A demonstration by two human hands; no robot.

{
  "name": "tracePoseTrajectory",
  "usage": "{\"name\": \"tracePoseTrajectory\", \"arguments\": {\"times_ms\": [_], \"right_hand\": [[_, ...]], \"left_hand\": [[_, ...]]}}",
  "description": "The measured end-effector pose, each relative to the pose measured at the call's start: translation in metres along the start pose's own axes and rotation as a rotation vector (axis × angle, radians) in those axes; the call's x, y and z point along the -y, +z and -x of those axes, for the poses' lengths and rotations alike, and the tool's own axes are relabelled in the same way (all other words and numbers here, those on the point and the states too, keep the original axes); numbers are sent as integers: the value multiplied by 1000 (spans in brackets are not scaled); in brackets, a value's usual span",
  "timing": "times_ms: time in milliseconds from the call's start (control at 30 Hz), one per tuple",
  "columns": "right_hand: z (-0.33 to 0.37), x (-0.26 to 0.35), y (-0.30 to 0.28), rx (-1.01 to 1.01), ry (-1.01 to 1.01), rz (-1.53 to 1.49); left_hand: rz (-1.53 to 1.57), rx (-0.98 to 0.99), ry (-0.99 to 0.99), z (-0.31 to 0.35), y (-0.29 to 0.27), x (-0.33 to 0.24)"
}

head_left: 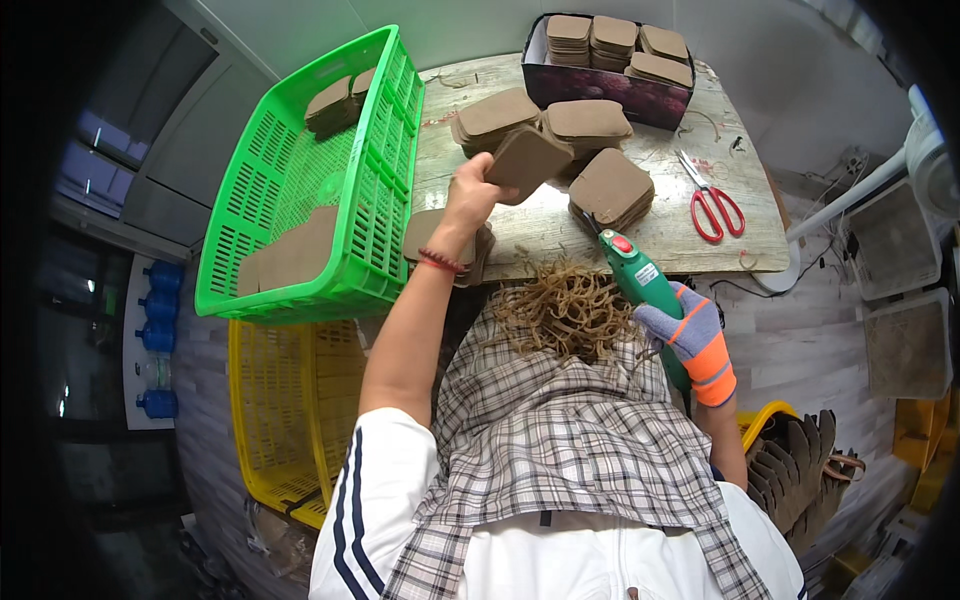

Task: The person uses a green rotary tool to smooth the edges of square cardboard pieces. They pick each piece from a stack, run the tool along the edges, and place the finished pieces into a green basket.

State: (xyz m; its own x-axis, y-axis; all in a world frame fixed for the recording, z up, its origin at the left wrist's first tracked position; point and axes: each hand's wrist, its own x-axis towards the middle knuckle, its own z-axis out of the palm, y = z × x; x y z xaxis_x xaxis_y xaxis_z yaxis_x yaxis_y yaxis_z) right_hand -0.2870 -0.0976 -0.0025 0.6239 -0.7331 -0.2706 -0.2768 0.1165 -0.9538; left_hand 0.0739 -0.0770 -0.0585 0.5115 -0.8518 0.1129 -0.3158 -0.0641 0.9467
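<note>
My left hand [470, 198], bare and wearing a red beaded bracelet, pinches a brown rounded-square pad [530, 165], tilted above the table. Whether it is one layer or several, I cannot tell. My right hand [692, 340], in a grey and orange glove, is wrapped round a green handheld power tool [640, 272] with a red button. Its thin dark tip points toward a pad stack [612, 187]. Two more stacks, a left one [500, 108] and a right one [588, 119], stand behind. Tangled brown strips [570, 310] lie on my plaid apron [570, 410].
Red-handled scissors [715, 212] lie on the table [545, 235] at right. A dark box [600, 93] of pad stacks stands behind. A green crate [385, 245] holding pads is at left, above a yellow crate [275, 420]. A white stand arm [850, 195] reaches in from the right.
</note>
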Motion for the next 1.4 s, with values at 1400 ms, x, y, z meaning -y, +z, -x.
{"name": "tracePoseTrajectory", "arguments": {"times_ms": [1400], "right_hand": [[10,33,-1,-61,-50,-20]], "left_hand": [[1093,98,-269,117,70,-48]]}}
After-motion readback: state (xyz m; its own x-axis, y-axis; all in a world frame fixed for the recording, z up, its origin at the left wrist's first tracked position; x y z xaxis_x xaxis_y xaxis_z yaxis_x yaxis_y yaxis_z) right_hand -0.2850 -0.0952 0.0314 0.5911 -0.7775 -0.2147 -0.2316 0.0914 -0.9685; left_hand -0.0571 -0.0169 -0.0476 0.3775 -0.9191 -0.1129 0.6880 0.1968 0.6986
